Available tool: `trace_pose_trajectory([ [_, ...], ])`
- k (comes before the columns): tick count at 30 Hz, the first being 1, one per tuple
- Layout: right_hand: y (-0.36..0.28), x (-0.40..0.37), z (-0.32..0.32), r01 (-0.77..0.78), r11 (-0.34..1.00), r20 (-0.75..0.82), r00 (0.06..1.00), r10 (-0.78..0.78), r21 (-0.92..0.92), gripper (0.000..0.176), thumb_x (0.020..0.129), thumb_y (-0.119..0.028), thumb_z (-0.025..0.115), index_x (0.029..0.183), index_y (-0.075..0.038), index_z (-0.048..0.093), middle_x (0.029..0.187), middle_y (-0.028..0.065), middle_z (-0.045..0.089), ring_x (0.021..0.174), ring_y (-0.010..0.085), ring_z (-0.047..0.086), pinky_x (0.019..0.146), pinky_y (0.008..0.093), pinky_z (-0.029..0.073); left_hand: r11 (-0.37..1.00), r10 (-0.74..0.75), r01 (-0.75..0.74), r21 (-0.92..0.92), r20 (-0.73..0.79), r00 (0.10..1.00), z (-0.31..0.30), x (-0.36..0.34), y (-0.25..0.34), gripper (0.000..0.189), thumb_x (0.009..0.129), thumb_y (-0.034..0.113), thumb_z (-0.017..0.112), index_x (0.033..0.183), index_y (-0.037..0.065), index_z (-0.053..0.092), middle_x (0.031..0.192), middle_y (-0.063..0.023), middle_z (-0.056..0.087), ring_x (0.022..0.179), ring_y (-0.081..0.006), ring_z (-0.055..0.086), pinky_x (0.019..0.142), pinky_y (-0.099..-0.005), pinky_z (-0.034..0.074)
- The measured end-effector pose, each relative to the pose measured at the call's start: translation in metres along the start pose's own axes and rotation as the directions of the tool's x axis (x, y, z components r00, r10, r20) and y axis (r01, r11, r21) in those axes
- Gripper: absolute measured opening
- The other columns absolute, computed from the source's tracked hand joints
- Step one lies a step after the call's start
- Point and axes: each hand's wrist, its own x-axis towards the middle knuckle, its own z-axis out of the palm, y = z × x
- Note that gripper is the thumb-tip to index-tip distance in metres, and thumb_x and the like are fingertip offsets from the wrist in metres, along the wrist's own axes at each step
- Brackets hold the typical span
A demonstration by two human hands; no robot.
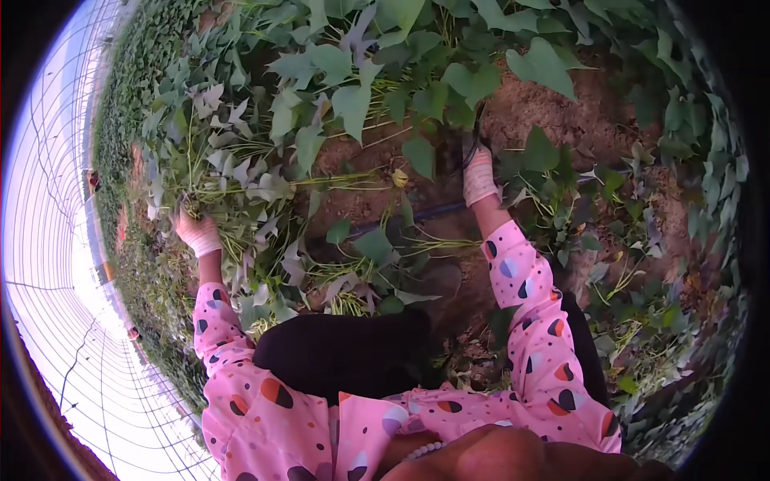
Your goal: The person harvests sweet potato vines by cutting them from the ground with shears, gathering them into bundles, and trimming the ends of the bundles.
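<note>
Head view: the left hand, in a pale knitted glove, closed round a bunch of green leafy vines off the left edge of the bare reddish-brown soil patch. The right hand, in a matching glove, is at the patch's right edge — a thin dark curved object by its fingers, grip hidden, cannot tell. Step, as I judge it: gathering vines. Next move calls for keeping the bunch together — and the right fingers clear of trailing stems.
</note>
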Motion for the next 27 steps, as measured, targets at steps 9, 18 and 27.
trace_pose_trajectory([
  [9, -0.081, 0.058, 0.077, 0.329, 0.611, 0.507, 0.851, 0.139, -0.72, 0.054, 0.091, -0.046, 0.041, 0.106, -0.001, 0.066, 0.113, 0.0216, 0.062, 0.108, 0.0354, 0.058, 0.093, 0.0415, 0.045, 0.578, 0.815, -0.508, -0.639, 0.478, 0.327, 0.042, -0.011, 0.299, 0.046, 0.057, 0.014, 0.072, 0.101, 0.007, 0.059, 0.109, -0.0139, 0.059, 0.102, -0.0347, 0.055, 0.092, -0.044, 0.043],
  [18, 0.03, 0.068, -0.041, 0.695, 0.2, 0.652, 0.718, -0.244, -0.691, 0.027, 0.091, -0.014, 0.041, 0.11, -0.006, 0.059, 0.087, 0.0211, 0.063, 0.083, 0.0357, 0.062, 0.076, 0.046, 0.048, 0.798, 0.42, -0.56, -0.223, 0.872, 0.25, 0.164, 0.013, 0.299, 0.061, 0.077, 0.015, 0.065, 0.134, 0.005, 0.043, 0.138, -0.0191, 0.043, 0.128, -0.0364, 0.041, 0.109, -0.0422, 0.032],
  [27, 0.002, 0.118, -0.049, 0.668, -0.132, 0.661, 0.744, 0.097, -0.732, 0.036, 0.097, -0.021, 0.035, 0.117, -0.002, 0.058, 0.103, 0.0245, 0.065, 0.097, 0.034, 0.063, 0.087, 0.0416, 0.049, 0.816, 0.554, -0.439, -0.376, 0.724, 0.41, 0.176, -0.019, 0.275, 0.039, 0.084, 0.025, 0.059, 0.117, 0.004, 0.053, 0.121, -0.0193, 0.056, 0.106, -0.0396, 0.057, 0.091, -0.0471, 0.045],
])
